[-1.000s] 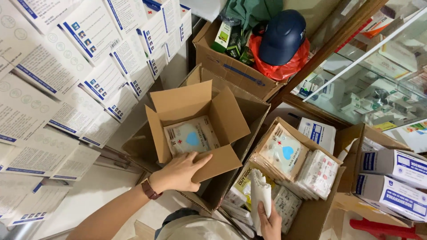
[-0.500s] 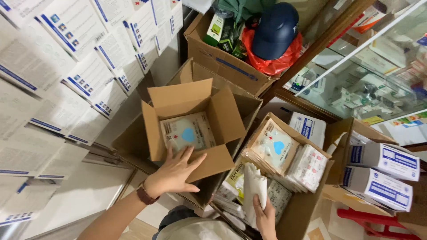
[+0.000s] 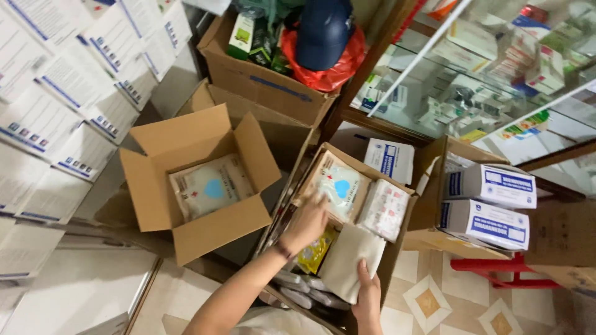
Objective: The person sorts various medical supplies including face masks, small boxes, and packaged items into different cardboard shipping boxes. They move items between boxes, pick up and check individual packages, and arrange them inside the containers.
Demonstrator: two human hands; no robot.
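Note:
My left hand (image 3: pixel 308 222) reaches into a full cardboard box (image 3: pixel 397 245) and rests with spread fingers on the edge of a clear packet with a blue drop mark (image 3: pixel 340 186). Whether it grips the packet is blurred. My right hand (image 3: pixel 367 296) holds a plain whitish packet (image 3: pixel 355 255) by its lower end at the same box's near side. To the left stands an open cardboard box (image 3: pixel 154 205), flaps out, with one similar blue-marked packet (image 3: pixel 210 186) lying flat inside.
Several white printed cartons (image 3: pixel 56 118) are stacked along the left. Behind, a carton (image 3: pixel 261 84) holds a dark cap (image 3: pixel 323 31) and a red bag. A glass display cabinet (image 3: pixel 496 80) stands at the right, with white and blue boxes (image 3: pixel 487 205) and a red stool (image 3: pixel 496 270) below it.
My left hand left the front flap of the open box and moved right into the full box. My right hand still holds the whitish packet.

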